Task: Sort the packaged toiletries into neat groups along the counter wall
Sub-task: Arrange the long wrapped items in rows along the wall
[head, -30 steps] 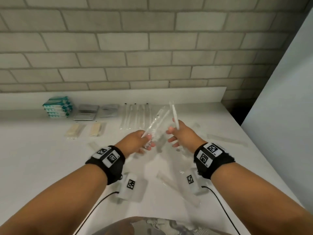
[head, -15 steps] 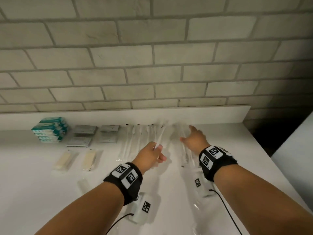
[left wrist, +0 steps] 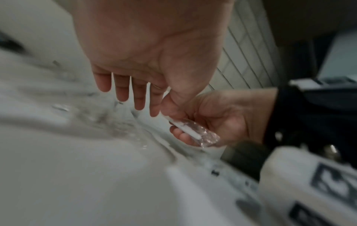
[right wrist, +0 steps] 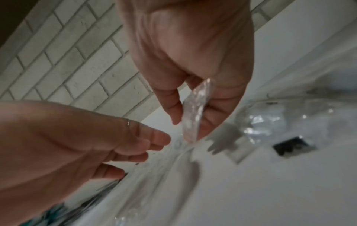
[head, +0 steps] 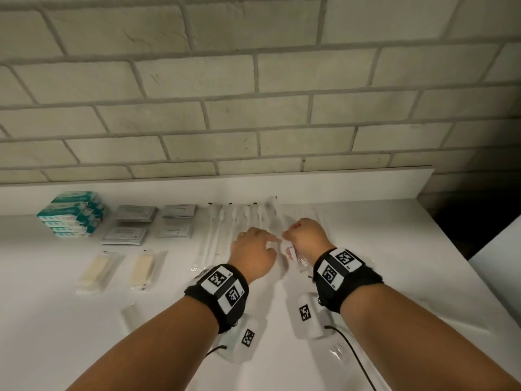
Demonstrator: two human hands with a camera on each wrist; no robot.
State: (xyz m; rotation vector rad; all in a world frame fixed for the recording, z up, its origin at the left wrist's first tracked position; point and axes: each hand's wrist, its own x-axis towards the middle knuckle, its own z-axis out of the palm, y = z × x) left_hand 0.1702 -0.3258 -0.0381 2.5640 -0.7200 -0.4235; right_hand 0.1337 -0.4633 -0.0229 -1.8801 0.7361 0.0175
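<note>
Several clear-wrapped toothbrushes (head: 239,221) lie in a row against the wall upstand. My right hand (head: 293,235) hovers just right of the row and pinches one wrapped toothbrush (right wrist: 195,110) between thumb and fingers. The packet's white handle end (left wrist: 193,133) sticks out below the palm. My left hand (head: 267,239) hangs beside it over the row, its fingers (left wrist: 139,97) relaxed and pointing down with nothing in them. Its thumb is close to the top of the held packet; whether they touch is unclear.
Left of the row stand stacked teal boxes (head: 73,215), grey sachets (head: 132,224) and two cream bars in clear wrap (head: 97,270). A small clear packet (head: 128,314) lies alone nearer me. The white counter (head: 394,263) ends at the right, beside a dark gap.
Both hands went from mid-air down to the toothbrush row at the wall and drew together. The left hand let go of its packet; the right still holds one.
</note>
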